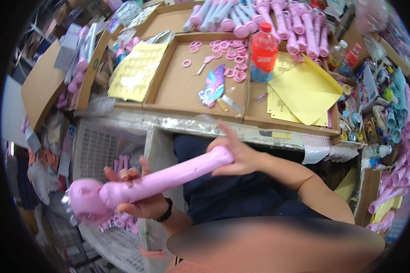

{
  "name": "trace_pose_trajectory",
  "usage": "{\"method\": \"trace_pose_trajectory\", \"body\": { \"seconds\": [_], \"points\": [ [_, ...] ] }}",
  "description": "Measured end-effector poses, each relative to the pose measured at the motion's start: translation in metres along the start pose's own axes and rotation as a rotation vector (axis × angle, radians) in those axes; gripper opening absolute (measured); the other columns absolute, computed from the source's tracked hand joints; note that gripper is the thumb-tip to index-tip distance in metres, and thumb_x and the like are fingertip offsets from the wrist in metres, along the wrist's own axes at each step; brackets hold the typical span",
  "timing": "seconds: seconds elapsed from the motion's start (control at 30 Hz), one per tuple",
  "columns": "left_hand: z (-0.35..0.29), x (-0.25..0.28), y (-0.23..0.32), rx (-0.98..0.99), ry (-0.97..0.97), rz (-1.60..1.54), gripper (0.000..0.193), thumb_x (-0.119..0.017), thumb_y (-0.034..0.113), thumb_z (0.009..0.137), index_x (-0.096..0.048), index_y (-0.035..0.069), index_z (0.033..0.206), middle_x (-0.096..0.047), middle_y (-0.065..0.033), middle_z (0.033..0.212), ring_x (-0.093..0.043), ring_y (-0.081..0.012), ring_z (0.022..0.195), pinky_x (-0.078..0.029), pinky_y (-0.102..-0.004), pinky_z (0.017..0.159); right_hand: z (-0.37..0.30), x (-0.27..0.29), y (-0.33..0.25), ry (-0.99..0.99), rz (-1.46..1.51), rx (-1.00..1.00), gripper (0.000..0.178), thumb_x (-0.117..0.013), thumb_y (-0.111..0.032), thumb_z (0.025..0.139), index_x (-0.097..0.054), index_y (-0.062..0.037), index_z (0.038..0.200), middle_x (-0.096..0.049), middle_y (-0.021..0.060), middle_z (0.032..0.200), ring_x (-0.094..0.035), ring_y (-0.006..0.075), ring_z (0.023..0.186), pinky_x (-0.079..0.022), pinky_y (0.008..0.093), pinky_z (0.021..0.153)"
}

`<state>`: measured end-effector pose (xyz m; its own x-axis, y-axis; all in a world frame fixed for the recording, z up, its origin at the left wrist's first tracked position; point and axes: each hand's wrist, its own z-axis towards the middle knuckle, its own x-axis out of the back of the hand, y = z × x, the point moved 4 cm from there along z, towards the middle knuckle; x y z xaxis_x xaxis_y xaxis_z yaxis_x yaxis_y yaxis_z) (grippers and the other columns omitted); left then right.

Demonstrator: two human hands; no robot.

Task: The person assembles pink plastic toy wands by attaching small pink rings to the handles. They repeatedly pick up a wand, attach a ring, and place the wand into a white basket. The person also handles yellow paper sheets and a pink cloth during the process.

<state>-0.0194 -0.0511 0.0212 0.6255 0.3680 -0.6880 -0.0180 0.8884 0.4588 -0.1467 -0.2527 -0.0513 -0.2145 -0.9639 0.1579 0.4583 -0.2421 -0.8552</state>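
Note:
A long pink plastic toy wand slants across the view in front of my lap. Its round head, with a silvery crown-like tip, points to the lower left. My left hand, with a black band at the wrist, holds the wand just behind the head; the palm is beneath it and some fingertips show above. My right hand grips the narrow end between thumb and fingers, the index finger sticking up. A white plastic crate with more pink parts stands below the wand's head.
Cardboard trays on the bench hold pink rings, a blue-purple wing-shaped piece and yellow paper sheets. A red-labelled bottle stands among them. Pink wands are piled at the back; more pink parts lie far right.

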Motion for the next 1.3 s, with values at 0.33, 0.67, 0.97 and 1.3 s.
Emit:
{"method": "trace_pose_trajectory", "body": {
  "seconds": [0.33,0.67,0.97,1.3],
  "points": [
    [-0.071,0.041,-0.037,0.327,0.236,-0.116,0.037,-0.058,0.015,0.094,-0.046,0.016,0.129,-0.049,-0.0110,0.137,-0.037,-0.0365,0.134,-0.027,-0.0635,0.108,0.004,0.054,-0.031,0.815,-0.434,0.375,0.033,-0.068,-0.009,0.085,-0.055,-0.0027,0.114,-0.047,0.0171,0.125,-0.047,0.0238,0.117,-0.039,0.0374,0.098],
    [-0.080,0.025,-0.041,0.370,0.467,-0.033,0.032,-0.049,0.010,0.098,-0.046,0.014,0.130,-0.044,-0.0073,0.141,-0.040,-0.0319,0.132,-0.035,-0.0576,0.107,0.019,-0.052,0.001,0.733,0.552,-0.160,0.011,-0.062,-0.002,0.089,-0.059,-0.0009,0.100,-0.065,0.0054,0.087,-0.052,0.0052,0.067,-0.040,0.0178,0.059],
    [-0.081,0.017,-0.042,0.244,0.376,0.044,0.038,-0.051,0.007,0.096,-0.043,0.012,0.133,-0.040,-0.0099,0.144,-0.040,-0.0316,0.132,-0.038,-0.0551,0.107,0.020,-0.062,-0.003,0.715,0.532,-0.215,0.012,-0.064,-0.005,0.090,-0.059,-0.0007,0.099,-0.066,0.0068,0.089,-0.053,0.0053,0.070,-0.042,0.0188,0.061],
    [-0.080,0.017,-0.044,0.240,0.363,0.068,0.038,-0.052,0.009,0.096,-0.044,0.013,0.133,-0.040,-0.0092,0.144,-0.039,-0.0315,0.133,-0.037,-0.0548,0.108,0.023,-0.063,-0.002,0.698,0.562,-0.223,0.012,-0.064,-0.006,0.090,-0.059,-0.0003,0.100,-0.065,0.0067,0.090,-0.054,0.0063,0.073,-0.043,0.0195,0.065]
  ]
}}
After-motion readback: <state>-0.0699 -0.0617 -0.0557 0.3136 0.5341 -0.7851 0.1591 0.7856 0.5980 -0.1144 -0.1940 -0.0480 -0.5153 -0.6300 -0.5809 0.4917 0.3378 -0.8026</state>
